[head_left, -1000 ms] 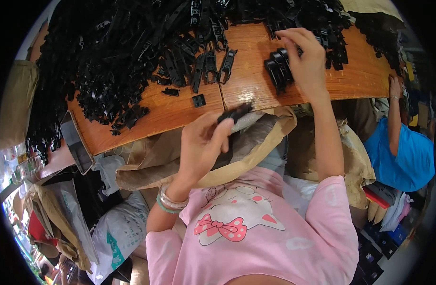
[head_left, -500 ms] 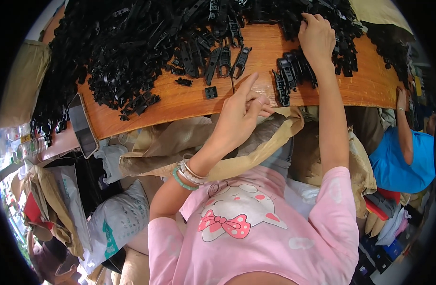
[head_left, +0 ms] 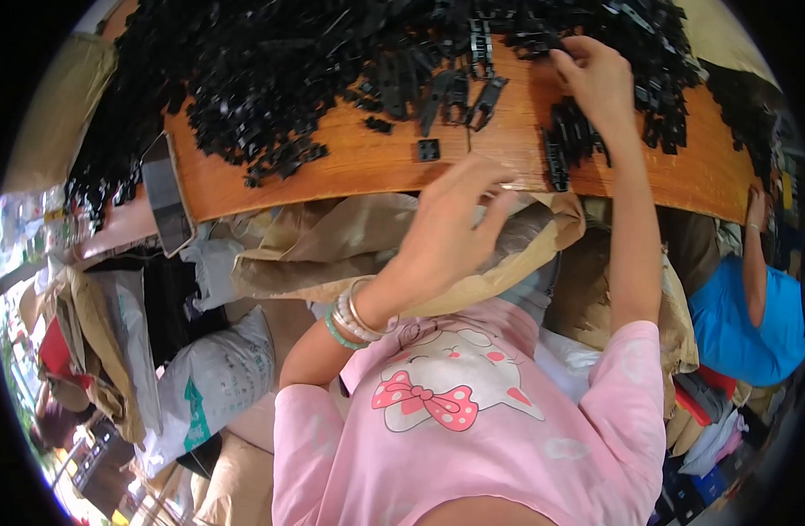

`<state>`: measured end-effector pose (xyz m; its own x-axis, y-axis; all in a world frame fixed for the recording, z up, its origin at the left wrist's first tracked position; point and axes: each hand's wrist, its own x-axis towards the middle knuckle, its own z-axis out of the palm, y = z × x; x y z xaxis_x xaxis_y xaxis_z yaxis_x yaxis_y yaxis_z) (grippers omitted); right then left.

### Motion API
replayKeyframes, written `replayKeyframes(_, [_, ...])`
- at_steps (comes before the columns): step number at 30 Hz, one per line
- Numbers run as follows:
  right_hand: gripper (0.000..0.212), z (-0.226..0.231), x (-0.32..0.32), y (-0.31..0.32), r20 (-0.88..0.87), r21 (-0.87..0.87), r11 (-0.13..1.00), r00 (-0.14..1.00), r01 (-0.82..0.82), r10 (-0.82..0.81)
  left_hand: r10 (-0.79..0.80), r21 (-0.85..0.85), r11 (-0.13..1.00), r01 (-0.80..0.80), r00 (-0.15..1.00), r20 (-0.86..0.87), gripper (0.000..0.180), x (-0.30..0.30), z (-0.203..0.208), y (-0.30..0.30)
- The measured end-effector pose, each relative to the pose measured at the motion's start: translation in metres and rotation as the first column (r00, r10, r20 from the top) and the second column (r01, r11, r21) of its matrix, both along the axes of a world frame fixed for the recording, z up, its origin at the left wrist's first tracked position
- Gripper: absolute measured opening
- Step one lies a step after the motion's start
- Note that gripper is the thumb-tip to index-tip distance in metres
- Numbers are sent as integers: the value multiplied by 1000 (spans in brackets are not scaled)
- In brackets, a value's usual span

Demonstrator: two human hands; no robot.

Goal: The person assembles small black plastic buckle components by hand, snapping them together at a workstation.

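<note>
A big heap of black plastic parts (head_left: 332, 79) covers the far side of a wooden table (head_left: 359, 167). My right hand (head_left: 600, 83) reaches into the heap's right side, fingertips pinched on a black part there. A short row of stacked black parts (head_left: 562, 153) lies just below that hand. My left hand (head_left: 455, 219), bracelets on its wrist, hovers at the table's near edge with fingers apart and nothing in it. It is above an open brown paper bag (head_left: 332, 245). A small square black part (head_left: 427, 150) lies alone on the wood.
A dark flat phone-like object (head_left: 168, 193) rests on the table's left corner. White sacks (head_left: 210, 386) and brown bags crowd the floor on the left. A person in a blue top (head_left: 744, 324) works at the right, one hand on the table edge.
My left hand let go of a black part over the brown bag and has come back up to the table edge, empty. My right hand moved from the stacked parts up into the heap.
</note>
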<state>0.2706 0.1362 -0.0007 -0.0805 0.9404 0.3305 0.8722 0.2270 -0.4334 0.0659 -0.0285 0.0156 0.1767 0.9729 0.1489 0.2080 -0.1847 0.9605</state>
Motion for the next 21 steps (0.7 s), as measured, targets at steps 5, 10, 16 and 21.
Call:
replayKeyframes(5, [31, 31, 6, -24, -239, -105, 994, 971, -7, -18, 401, 202, 913, -355, 873, -279, 19, -60, -13, 14])
replayKeyframes(10, [28, 45, -29, -61, -590, -130, 984, 807, -126, 25, 423, 460, 868, -189, 767, -482, 14, -83, -26, 35])
replayKeyframes(16, [25, 54, -52, -101, -719, -208, 956, 695, -206, -6, 456, 508, 837, -203, 774, -440, 10, -90, -31, 37])
replayKeyframes(21, [42, 38, -70, -120, -922, -219, 858, 385, -465, -27, 595, 455, 770, -447, 761, -259, 7, -102, 1, -1])
